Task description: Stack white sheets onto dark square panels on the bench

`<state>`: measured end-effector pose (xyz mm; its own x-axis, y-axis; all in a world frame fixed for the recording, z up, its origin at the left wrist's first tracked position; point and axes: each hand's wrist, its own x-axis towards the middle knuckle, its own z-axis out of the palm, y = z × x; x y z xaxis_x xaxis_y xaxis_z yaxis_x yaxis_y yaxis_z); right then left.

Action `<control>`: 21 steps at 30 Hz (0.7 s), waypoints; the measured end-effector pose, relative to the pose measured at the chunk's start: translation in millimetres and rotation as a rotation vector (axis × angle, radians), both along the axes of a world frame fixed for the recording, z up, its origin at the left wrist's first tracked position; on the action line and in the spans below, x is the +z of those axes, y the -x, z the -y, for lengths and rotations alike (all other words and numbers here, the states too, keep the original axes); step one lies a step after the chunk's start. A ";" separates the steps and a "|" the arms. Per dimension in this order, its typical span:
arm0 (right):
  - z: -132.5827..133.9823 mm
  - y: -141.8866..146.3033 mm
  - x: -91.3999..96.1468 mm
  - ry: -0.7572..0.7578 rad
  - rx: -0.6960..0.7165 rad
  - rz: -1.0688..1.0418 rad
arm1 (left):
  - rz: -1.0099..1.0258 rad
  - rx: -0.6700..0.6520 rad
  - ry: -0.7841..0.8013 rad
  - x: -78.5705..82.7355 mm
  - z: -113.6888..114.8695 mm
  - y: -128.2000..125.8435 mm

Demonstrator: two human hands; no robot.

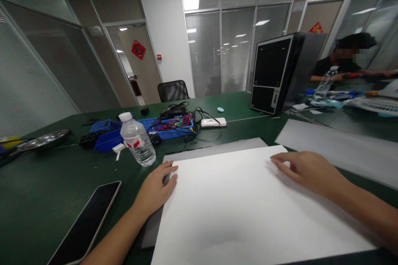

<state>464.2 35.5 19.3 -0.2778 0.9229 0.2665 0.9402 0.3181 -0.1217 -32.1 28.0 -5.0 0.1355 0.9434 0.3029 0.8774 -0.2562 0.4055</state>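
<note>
A large white sheet of paper (224, 203) lies in front of me over a grey flat board (214, 148), whose far and left edges show beyond it. My left hand (157, 186) rests at the sheet's upper left corner, fingers apart, with fingertips touching its edge. Over the sheet's upper right corner is my right hand (306, 169), its thumb and forefinger extended with a small gap between them; whether the fingertips press on the paper I cannot tell. Left of my left hand stands a water bottle (138, 140), and nearer to me lies a phone (88, 219).
Behind the sheet sit a blue tray of wires (174, 130), a white power strip (214, 122) and a black computer case (273, 74). A translucent sheet (338, 147) lies to the right. A metal pan (43, 140) is far left. Another person (345, 58) works at far right.
</note>
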 end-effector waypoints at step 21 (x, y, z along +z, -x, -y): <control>-10.0 -11.1 -16.6 0.097 0.190 -0.010 | 0.060 -0.068 -0.003 -10.1 -1.9 9.8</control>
